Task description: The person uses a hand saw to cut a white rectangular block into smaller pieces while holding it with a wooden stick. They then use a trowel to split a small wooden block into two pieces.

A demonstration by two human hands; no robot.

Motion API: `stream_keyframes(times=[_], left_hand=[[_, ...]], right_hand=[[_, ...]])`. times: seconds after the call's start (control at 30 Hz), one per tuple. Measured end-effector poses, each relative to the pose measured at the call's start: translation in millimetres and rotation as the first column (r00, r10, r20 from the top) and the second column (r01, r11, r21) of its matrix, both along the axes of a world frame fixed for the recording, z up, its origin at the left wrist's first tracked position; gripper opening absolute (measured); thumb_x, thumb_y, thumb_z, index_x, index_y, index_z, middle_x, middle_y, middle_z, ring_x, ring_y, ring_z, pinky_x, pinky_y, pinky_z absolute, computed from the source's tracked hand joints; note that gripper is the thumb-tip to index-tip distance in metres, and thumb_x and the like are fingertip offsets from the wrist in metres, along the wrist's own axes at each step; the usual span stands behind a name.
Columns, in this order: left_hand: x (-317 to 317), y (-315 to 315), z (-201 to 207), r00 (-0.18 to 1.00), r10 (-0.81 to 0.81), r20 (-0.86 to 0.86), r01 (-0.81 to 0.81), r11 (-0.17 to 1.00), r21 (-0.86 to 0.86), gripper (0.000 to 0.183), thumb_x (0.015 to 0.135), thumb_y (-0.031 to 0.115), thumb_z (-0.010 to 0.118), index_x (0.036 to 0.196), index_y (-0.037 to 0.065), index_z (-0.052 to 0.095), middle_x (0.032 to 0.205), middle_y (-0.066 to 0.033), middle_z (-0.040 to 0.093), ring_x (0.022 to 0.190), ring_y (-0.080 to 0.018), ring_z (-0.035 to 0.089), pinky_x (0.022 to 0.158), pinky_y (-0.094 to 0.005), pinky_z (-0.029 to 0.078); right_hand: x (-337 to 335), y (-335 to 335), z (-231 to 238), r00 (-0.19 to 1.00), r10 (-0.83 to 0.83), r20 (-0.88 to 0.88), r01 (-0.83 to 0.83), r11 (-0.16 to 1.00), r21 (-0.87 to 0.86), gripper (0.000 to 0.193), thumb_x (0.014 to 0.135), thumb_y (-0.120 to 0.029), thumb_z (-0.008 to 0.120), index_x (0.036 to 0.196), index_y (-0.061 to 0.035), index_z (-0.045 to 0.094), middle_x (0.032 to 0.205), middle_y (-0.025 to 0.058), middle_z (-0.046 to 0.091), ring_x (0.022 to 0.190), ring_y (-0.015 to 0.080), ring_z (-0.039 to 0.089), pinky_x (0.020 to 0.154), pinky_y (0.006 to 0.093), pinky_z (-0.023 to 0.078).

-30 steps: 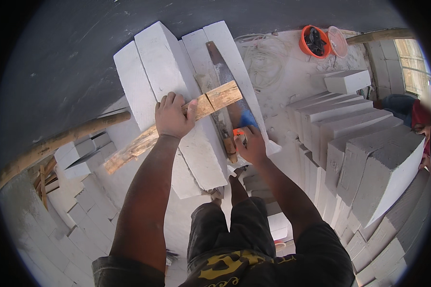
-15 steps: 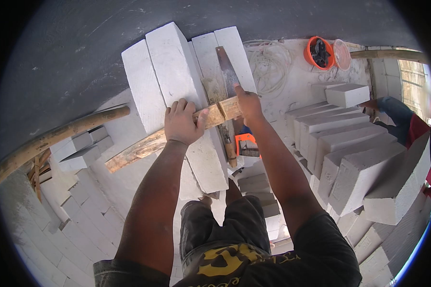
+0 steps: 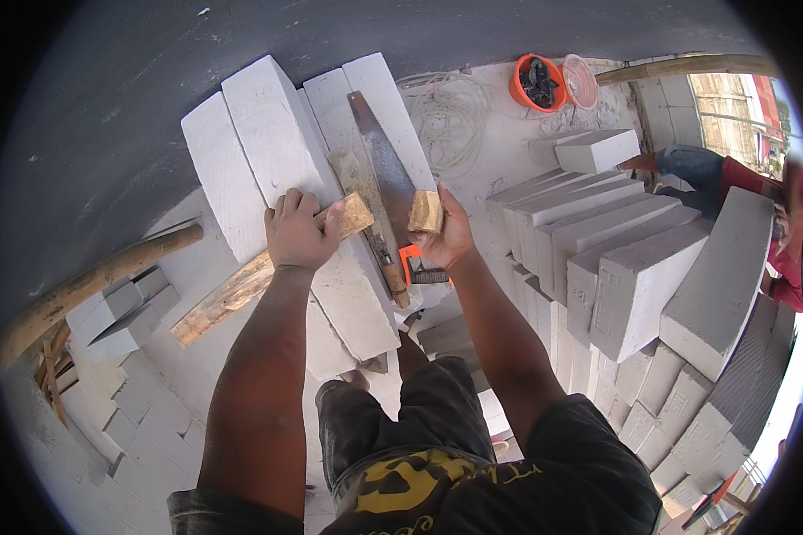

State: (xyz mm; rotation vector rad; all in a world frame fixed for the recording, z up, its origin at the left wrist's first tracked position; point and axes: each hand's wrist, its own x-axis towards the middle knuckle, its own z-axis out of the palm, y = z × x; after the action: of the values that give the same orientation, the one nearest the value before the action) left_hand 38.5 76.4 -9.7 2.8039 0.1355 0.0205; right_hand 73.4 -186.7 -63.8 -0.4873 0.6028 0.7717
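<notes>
My left hand (image 3: 296, 234) is wrapped over a rough wooden plank (image 3: 227, 296), which lies slanting across white blocks (image 3: 281, 134). The plank's pale end sticks out beyond my thumb. In my right hand (image 3: 451, 239) is a short wooden offcut (image 3: 426, 211), apart from the plank, with its pale face turned up. Between the two hands, a handsaw (image 3: 382, 156) rests on the blocks, its orange handle (image 3: 412, 264) partly behind my right hand. Beside it lies a tool with a worn wooden handle (image 3: 393, 278); its head cannot be made out.
A row of white blocks (image 3: 598, 232) stands to the right, with another person (image 3: 714, 174) beyond it. An orange bucket (image 3: 538, 83) and a coiled pale hose (image 3: 446, 125) are near the dark wall (image 3: 134, 116). At left lies a bamboo pole (image 3: 107, 281).
The short end has come off the plank. My right hand has drawn it away to the right and tilted it, while my left hand still holds the plank. The view has shifted.
</notes>
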Motion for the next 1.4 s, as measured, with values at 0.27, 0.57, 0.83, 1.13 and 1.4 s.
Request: stream_keyframes(times=[0.27, 0.57, 0.83, 1.13, 1.4], left_hand=[[1, 4, -6, 0.997, 0.015, 0.075, -0.014, 1.000, -0.010, 0.047, 0.091, 0.053, 0.060, 0.080, 0.007, 0.056, 0.089, -0.0085, 0.056, 0.089, -0.0303, 0.057, 0.080, -0.0457, 0.042], [-11, -13, 20, 0.987, -0.159, -0.004, 0.159, 0.985, 0.068, 0.077, 0.069, 0.059, 0.081, 0.119, 0.006, 0.056, 0.118, -0.0113, 0.059, 0.114, -0.0324, 0.056, 0.100, -0.0469, 0.042], [-34, 32, 31, 0.971, -0.219, -0.098, 0.234, 0.953, 0.192, 0.069, 0.083, 0.051, 0.073, 0.123, -0.003, 0.056, 0.123, -0.0221, 0.055, 0.117, -0.0389, 0.055, 0.098, -0.0477, 0.047], [-154, 71, 187, 0.916, -0.159, 0.370, 0.327, 0.829, -0.454, 0.044, 0.093, 0.028, 0.072, 0.120, -0.006, 0.060, 0.110, -0.0125, 0.061, 0.096, -0.0207, 0.062, 0.083, -0.0325, 0.051], [-274, 42, 295, 0.859, 0.091, 0.504, 0.450, 0.337, -0.827, 0.038, 0.086, 0.016, 0.079, 0.113, -0.004, 0.060, 0.104, -0.0087, 0.066, 0.097, -0.0163, 0.062, 0.089, -0.0324, 0.051]], right_hand=[[-94, -27, 173, 0.917, -0.211, 0.337, 0.231, 0.973, -0.020, 0.038, 0.098, -0.033, 0.064, 0.125, -0.0090, 0.052, 0.120, 0.0088, 0.061, 0.109, 0.0226, 0.060, 0.090, 0.0426, 0.050], [-309, -61, 296, 0.534, 0.311, 0.787, 0.758, 0.238, -0.608, 0.055, 0.081, 0.005, 0.076, 0.124, -0.0076, 0.045, 0.122, 0.0125, 0.057, 0.117, 0.0255, 0.057, 0.101, 0.0387, 0.046], [-444, -80, 340, 0.634, -0.036, 0.773, 0.772, 0.093, -0.629, 0.052, 0.080, 0.002, 0.080, 0.120, -0.0046, 0.048, 0.120, 0.0136, 0.060, 0.119, 0.0212, 0.056, 0.103, 0.0378, 0.045], [-461, -83, 335, 0.607, -0.648, 0.460, 0.788, 0.566, -0.242, 0.042, 0.098, -0.038, 0.064, 0.124, -0.0067, 0.052, 0.104, 0.0043, 0.060, 0.100, 0.0148, 0.063, 0.087, 0.0334, 0.054], [-445, -52, 353, 0.671, -0.553, 0.493, 0.685, 0.718, -0.127, 0.045, 0.094, -0.038, 0.069, 0.124, -0.0079, 0.054, 0.106, 0.0045, 0.059, 0.098, 0.0175, 0.063, 0.086, 0.0361, 0.054]])
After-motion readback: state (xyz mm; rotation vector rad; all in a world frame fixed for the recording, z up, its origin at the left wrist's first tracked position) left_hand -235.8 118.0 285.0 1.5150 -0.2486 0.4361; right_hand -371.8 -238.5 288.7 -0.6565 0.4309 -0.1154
